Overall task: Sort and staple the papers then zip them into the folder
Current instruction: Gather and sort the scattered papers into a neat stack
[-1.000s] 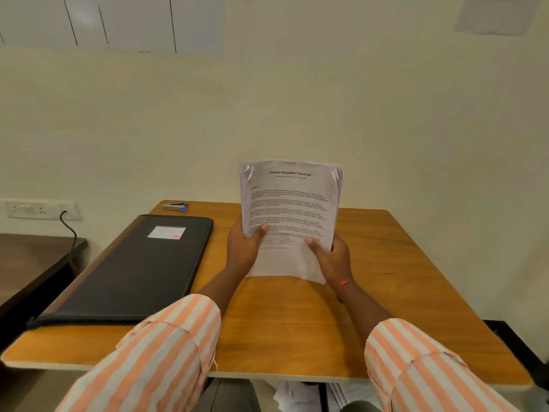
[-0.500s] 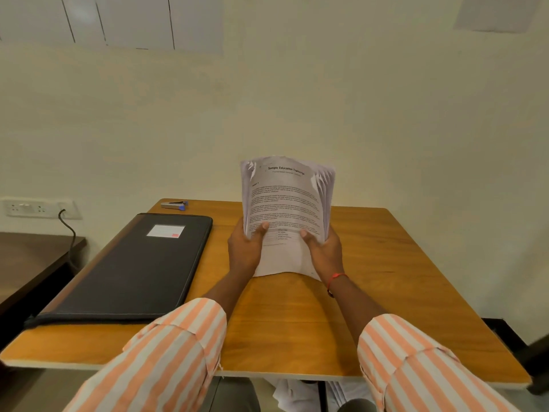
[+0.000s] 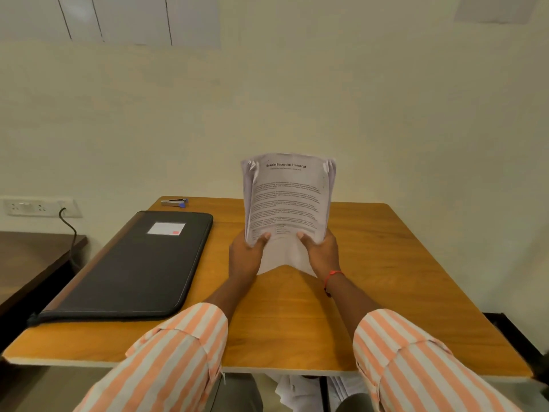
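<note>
A stack of printed papers (image 3: 286, 200) stands upright above the middle of the wooden table (image 3: 386, 263), its sides bowed back. My left hand (image 3: 245, 257) grips its lower left edge and my right hand (image 3: 322, 252) grips its lower right edge, thumbs on the front page. A closed black zip folder (image 3: 133, 269) with a white label lies flat on the table's left side. A small silver stapler (image 3: 174, 202) with a blue tip sits at the far left corner of the table.
A cream wall rises right behind the table. A wall socket (image 3: 35, 206) with a black cable is at the left, above a dark side table (image 3: 29, 257). Loose white papers (image 3: 297, 394) show under the table's near edge.
My hands have drawn closer together on the stack, so the papers bow more and look narrower. The stack stays upright over the table. Folder and stapler have not moved.
</note>
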